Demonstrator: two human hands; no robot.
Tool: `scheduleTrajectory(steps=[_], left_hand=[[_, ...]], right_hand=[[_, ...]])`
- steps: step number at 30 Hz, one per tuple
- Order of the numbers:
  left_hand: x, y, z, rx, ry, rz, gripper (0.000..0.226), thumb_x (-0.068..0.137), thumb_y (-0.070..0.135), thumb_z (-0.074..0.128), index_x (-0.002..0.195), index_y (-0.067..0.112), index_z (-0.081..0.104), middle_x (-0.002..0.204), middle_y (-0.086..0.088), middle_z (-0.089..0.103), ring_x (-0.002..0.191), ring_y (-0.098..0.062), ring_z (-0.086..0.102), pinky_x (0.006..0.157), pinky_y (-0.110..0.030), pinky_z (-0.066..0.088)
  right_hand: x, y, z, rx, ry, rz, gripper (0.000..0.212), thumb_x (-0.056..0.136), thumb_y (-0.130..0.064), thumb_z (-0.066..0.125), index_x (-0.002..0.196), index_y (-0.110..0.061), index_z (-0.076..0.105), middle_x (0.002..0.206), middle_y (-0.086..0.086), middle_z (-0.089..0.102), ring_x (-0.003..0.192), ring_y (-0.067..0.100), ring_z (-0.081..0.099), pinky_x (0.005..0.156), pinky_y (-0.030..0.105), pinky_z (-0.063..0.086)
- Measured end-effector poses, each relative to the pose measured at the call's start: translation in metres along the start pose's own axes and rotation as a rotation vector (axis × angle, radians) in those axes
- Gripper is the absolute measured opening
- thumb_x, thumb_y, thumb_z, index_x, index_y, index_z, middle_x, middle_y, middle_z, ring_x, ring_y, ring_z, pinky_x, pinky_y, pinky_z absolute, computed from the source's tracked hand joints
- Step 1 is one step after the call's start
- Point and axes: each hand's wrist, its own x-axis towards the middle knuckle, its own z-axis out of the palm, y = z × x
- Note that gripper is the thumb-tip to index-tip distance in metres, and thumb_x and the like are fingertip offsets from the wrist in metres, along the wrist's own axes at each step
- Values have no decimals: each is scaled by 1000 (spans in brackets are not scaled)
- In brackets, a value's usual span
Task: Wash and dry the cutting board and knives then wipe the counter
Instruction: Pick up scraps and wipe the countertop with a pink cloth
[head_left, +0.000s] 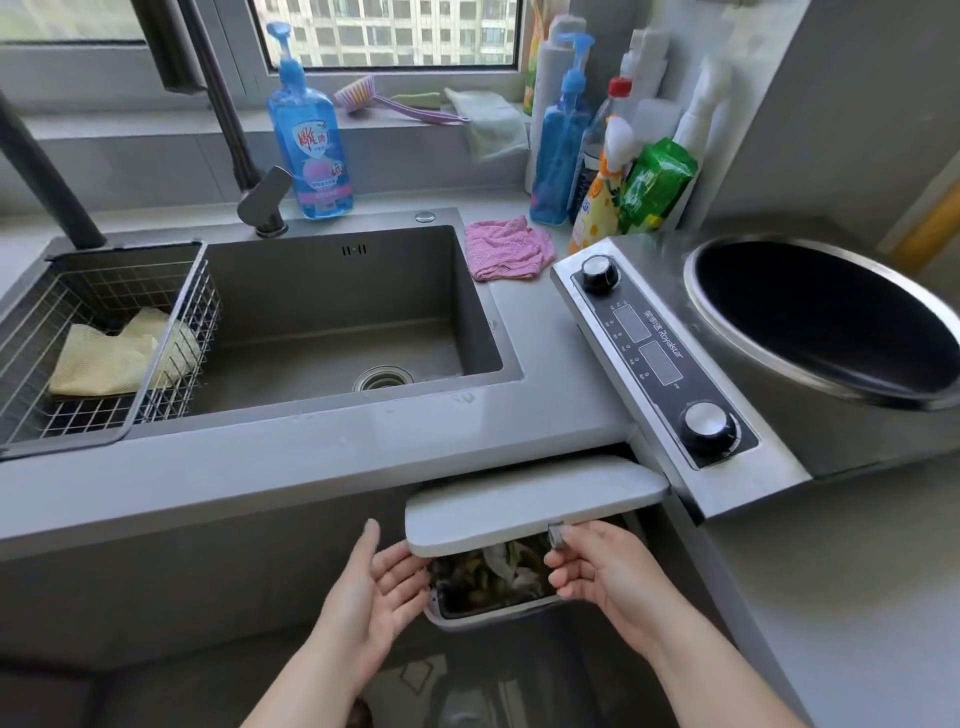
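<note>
Nearest, the left hand (384, 587) lies palm up with fingers straight and together, their tips under the left end of the board (530, 499). The right hand (597, 571) has its fingers curled and pinches a small metal loop (557, 536) on the board's near edge. The white board is held about level, just below the counter's (260, 457) near edge and towards its right end, over an open bin (452, 616) holding scraps; its right end reaches under the near corner of the cooker (649, 343). The cooker sits on the counter's right end. The sink (337, 312) is set in the middle, with a wire basket (124, 248) across its left side holding a yellow cloth (104, 358). A pink cloth (506, 254) lies by the sink's far right corner. Along the far edge stand the tap (265, 197), a blue soap bottle (311, 140) and, in the right corner, a cluster of bottles (613, 156). A brush (384, 104) lies on the sill.
</note>
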Motion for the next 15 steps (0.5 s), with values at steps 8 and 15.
scheduleTrajectory(steps=[8,15], left_hand=[[4,-29,-6,791,223,255,23,85,12,62,107,4,61,82,0,61,71,-14,57,60,-22,49],[11,-42,-10,972,331,369,16,82,19,65,76,20,50,77,0,56,72,-16,53,65,-29,43]], right_hand=[[6,65,-2,-17,154,178,24,94,-2,43,71,-3,51,59,11,52,38,10,47,35,17,42],[27,85,3,-104,240,227,26,95,-3,41,71,-3,51,63,13,53,45,16,48,34,18,41]])
